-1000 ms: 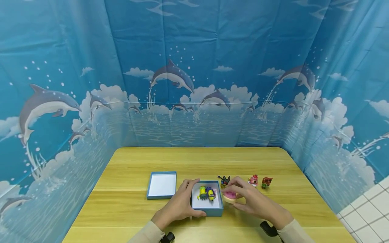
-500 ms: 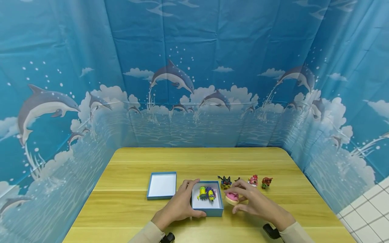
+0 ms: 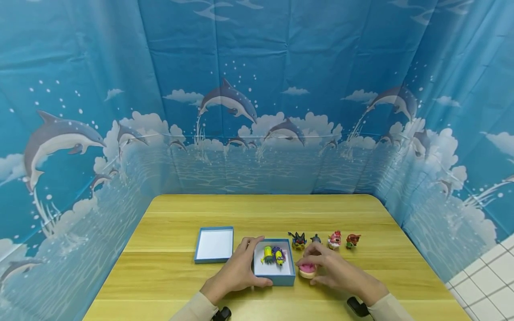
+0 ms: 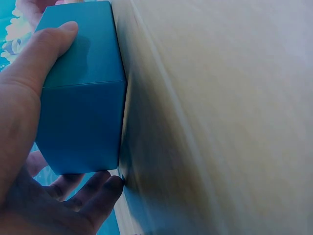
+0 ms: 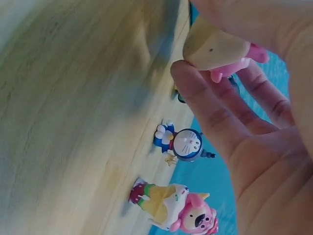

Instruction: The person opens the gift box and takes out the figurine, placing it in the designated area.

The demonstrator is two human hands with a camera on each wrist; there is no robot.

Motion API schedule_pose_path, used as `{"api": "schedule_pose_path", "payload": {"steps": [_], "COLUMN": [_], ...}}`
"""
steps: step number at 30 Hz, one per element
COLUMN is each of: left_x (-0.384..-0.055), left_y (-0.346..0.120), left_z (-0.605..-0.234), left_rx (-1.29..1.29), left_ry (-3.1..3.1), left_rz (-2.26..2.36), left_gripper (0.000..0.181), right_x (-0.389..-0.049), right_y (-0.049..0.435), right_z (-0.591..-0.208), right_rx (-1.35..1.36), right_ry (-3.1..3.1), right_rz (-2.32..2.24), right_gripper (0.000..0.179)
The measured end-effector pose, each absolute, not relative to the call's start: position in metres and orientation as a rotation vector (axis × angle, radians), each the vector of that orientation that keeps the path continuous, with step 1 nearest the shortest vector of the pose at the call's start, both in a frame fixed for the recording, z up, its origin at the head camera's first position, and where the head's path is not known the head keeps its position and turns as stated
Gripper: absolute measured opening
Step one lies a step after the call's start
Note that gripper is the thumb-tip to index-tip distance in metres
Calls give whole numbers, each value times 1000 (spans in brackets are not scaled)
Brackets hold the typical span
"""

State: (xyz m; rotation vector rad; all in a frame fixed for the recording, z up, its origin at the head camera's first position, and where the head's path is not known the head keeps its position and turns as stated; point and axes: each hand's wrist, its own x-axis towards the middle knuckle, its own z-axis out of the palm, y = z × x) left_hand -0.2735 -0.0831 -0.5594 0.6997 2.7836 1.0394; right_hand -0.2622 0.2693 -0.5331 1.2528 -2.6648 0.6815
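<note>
My left hand [image 3: 239, 267] grips the left side of an open blue box [image 3: 283, 280], its thumb against the near wall. Inside lie a yellow figure [image 3: 267, 254] and a purple-and-yellow figure [image 3: 278, 256]. Just right of the box, the fingers and thumb of my right hand [image 3: 333, 272] hold a pink-and-cream toy figure [image 3: 307, 271]. The right wrist view shows the cream underside of this toy [image 5: 212, 46] between thumb and fingers; whether it touches the table cannot be told.
Behind my right hand stand a black-and-yellow figure [image 3: 298, 240], a Doraemon figure [image 5: 187, 143], a pink bear figure [image 3: 334, 240] and a reddish-brown figure [image 3: 353, 240]. The white-lined box lid [image 3: 214, 244] lies left on the wooden table [image 3: 168, 232]. A dolphin-print curtain hangs behind.
My right hand has shifted slightly towards me with the pink-and-cream toy, away from the standing figures. The Doraemon figure has come into sight behind it. My left hand and the box have not moved.
</note>
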Motion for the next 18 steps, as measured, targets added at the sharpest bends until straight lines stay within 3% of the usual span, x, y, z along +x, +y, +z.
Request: {"api": "schedule_pose_path", "payload": {"steps": [18], "left_x": [-273], "left_y": [-83], "left_z": [-559], "left_rx": [700], "left_ry": [2778], "left_rz": [1035], "left_gripper": [132], "right_x": [-268], "right_y": [271], "right_z": [-540], "right_rx": [1257], "right_ry": [-2789], "right_rz": [695], "right_gripper": [47]}}
